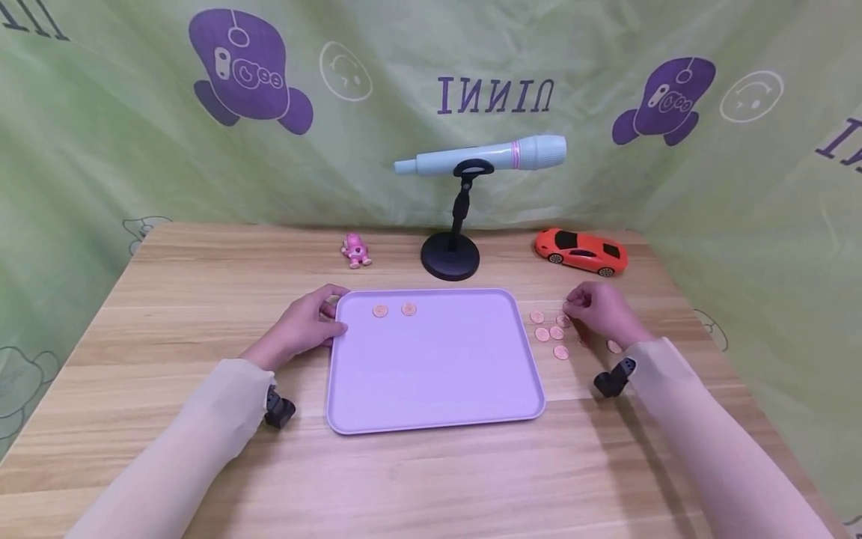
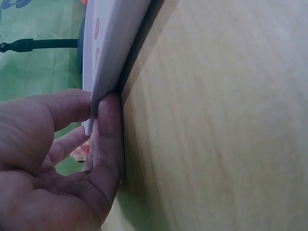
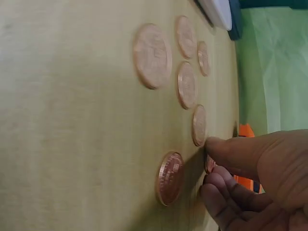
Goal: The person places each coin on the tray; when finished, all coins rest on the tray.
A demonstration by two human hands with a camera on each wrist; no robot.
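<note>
My left hand grips the left edge of a purple tray. In the left wrist view the thumb lies on the rim and fingers reach below it. Two copper-coloured coins, a left one and a right one, lie near the tray's far left corner. Right of the tray, my right hand pinches a coin between thumb and fingertips, close to the wood; the fingers partly hide it. Several loose coins lie around it, among them a large-looking one and a reddish one.
Behind the tray, a light blue toy microphone sits on a black stand. A pink figurine stands to its left, an orange toy car to its right. A green printed cloth hangs behind the wooden table.
</note>
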